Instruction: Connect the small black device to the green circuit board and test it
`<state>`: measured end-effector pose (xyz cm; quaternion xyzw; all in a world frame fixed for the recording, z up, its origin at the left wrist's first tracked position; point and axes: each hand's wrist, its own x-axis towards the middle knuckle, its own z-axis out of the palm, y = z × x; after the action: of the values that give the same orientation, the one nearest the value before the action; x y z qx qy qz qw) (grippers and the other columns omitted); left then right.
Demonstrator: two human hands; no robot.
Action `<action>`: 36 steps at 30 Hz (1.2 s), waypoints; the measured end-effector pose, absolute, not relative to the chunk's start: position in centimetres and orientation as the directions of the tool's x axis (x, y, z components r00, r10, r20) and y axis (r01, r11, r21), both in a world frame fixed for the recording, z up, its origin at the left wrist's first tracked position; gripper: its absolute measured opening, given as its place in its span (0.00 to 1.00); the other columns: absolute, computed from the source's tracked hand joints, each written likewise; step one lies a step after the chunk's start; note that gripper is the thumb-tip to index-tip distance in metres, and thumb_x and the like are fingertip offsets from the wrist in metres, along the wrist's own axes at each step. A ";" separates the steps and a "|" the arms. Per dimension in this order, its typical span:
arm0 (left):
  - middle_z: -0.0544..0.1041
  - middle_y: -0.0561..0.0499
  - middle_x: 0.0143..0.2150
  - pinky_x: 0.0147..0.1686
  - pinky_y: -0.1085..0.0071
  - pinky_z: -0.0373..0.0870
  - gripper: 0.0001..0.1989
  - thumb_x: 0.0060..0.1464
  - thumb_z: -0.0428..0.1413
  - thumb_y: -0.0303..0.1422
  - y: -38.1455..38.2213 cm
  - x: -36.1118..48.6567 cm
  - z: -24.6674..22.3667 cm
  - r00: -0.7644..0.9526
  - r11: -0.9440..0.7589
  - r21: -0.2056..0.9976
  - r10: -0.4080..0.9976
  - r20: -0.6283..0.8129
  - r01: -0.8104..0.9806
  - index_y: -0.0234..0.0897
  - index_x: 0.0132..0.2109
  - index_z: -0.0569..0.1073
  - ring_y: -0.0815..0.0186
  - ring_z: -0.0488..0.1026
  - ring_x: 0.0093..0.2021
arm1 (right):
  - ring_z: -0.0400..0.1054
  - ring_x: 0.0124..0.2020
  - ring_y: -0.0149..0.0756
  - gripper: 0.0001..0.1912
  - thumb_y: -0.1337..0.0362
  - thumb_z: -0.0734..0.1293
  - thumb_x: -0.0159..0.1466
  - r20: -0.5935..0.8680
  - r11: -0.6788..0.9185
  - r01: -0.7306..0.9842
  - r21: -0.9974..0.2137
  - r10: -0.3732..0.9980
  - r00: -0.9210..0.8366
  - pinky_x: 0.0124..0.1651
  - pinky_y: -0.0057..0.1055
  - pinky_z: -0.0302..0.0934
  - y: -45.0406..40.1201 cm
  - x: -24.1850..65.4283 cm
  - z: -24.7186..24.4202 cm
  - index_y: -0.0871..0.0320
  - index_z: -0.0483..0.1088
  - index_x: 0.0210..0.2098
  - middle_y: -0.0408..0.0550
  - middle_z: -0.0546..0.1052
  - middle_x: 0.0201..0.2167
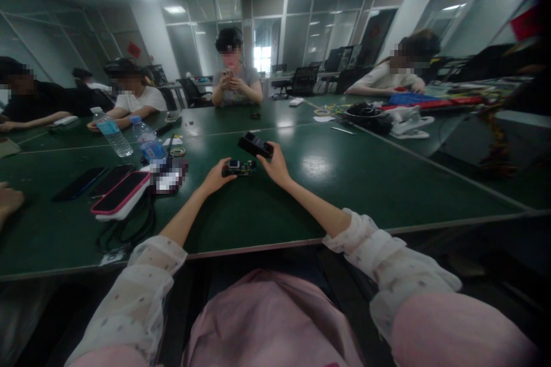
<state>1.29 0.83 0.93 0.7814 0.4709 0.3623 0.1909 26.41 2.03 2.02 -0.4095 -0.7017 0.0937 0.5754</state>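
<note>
Over the green table, my left hand (218,176) grips the left end of a small circuit board (246,168) carrying a little screen. A black plastic case (255,143) is pinched by its right end in my right hand (275,161). The case is tilted and sits just above and beyond the board; a small gap seems to lie between them. Both hands are closed. The inside of the case is too dark to make out.
On the green table (344,183), phones (123,192), cables and two water bottles (112,133) stand to the left. A pen (343,131), black cables (365,112) and a white clamp (411,123) lie to the right. Several people sit around the table.
</note>
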 end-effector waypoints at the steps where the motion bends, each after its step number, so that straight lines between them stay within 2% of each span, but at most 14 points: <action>1: 0.72 0.40 0.54 0.54 0.52 0.65 0.35 0.47 0.62 0.38 0.8 1.3 0.9 0.293 -0.482 0.638 0.875 0.385 0.600 0.38 0.61 0.59 0.54 0.71 0.54 | 0.64 0.52 0.49 0.27 0.56 0.67 0.60 0.727 0.637 0.473 -0.608 0.687 0.010 0.55 0.48 0.60 2.2 26.6 1.9 0.57 0.57 0.55 0.58 0.67 0.50; 5: 0.72 0.41 0.53 0.52 0.53 0.66 0.35 0.47 0.61 0.40 0.7 1.2 1.0 0.296 -0.480 0.621 0.876 0.382 0.620 0.40 0.60 0.59 0.54 0.71 0.53 | 0.65 0.49 0.49 0.26 0.55 0.67 0.59 0.712 0.615 0.494 -0.614 0.702 0.010 0.53 0.48 0.61 2.8 26.9 1.2 0.58 0.59 0.52 0.57 0.68 0.48; 13: 0.75 0.44 0.47 0.46 0.58 0.69 0.31 0.45 0.62 0.43 0.2 1.6 1.4 0.266 -0.457 0.549 0.880 0.393 0.700 0.40 0.55 0.63 0.56 0.74 0.46 | 0.64 0.50 0.49 0.25 0.55 0.67 0.59 0.707 0.606 0.526 -0.596 0.707 -0.013 0.53 0.48 0.60 2.6 26.6 1.2 0.58 0.59 0.52 0.57 0.69 0.48; 21: 0.75 0.44 0.45 0.44 0.58 0.70 0.31 0.44 0.62 0.46 -0.2 1.8 1.8 0.227 -0.409 0.507 0.895 0.383 0.758 0.39 0.52 0.63 0.55 0.75 0.44 | 0.64 0.49 0.48 0.25 0.57 0.67 0.58 0.685 0.529 0.604 -0.596 0.728 0.039 0.52 0.46 0.61 2.6 26.7 1.0 0.61 0.61 0.51 0.58 0.69 0.47; 25: 0.76 0.45 0.44 0.46 0.57 0.70 0.32 0.43 0.63 0.45 0.4 1.4 1.3 0.198 -0.390 0.573 0.908 0.370 0.721 0.39 0.53 0.63 0.56 0.75 0.45 | 0.65 0.49 0.49 0.25 0.57 0.68 0.56 0.604 0.408 0.624 -0.667 0.786 0.132 0.51 0.46 0.62 3.2 27.1 0.4 0.61 0.61 0.50 0.59 0.70 0.47; 29: 0.76 0.45 0.47 0.50 0.57 0.68 0.32 0.44 0.63 0.40 1.2 0.8 0.7 0.214 -0.404 0.667 0.911 0.351 0.625 0.39 0.55 0.62 0.57 0.74 0.49 | 0.67 0.47 0.48 0.25 0.57 0.68 0.56 0.503 0.319 0.558 -0.766 0.839 0.210 0.51 0.46 0.62 4.1 27.4 -0.2 0.62 0.61 0.49 0.59 0.71 0.46; 32: 0.75 0.44 0.50 0.53 0.54 0.65 0.34 0.44 0.63 0.39 1.4 0.6 0.6 0.245 -0.415 0.705 0.909 0.336 0.574 0.39 0.57 0.61 0.56 0.72 0.52 | 0.67 0.48 0.47 0.25 0.56 0.67 0.58 0.492 0.365 0.477 -0.799 0.854 0.171 0.52 0.46 0.62 4.1 27.3 -0.2 0.60 0.59 0.51 0.57 0.71 0.46; 36: 0.74 0.42 0.52 0.57 0.52 0.62 0.37 0.45 0.63 0.39 1.5 0.5 0.6 0.293 -0.424 0.748 0.904 0.313 0.510 0.38 0.60 0.60 0.55 0.70 0.55 | 0.66 0.50 0.46 0.27 0.53 0.65 0.60 0.586 0.523 0.438 -0.732 0.811 0.011 0.54 0.45 0.61 2.9 26.6 0.7 0.60 0.58 0.53 0.59 0.69 0.49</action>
<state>0.46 1.52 0.61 0.7586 0.4659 0.3697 0.2661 26.56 2.95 0.68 -0.4575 -0.6821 0.1714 0.5441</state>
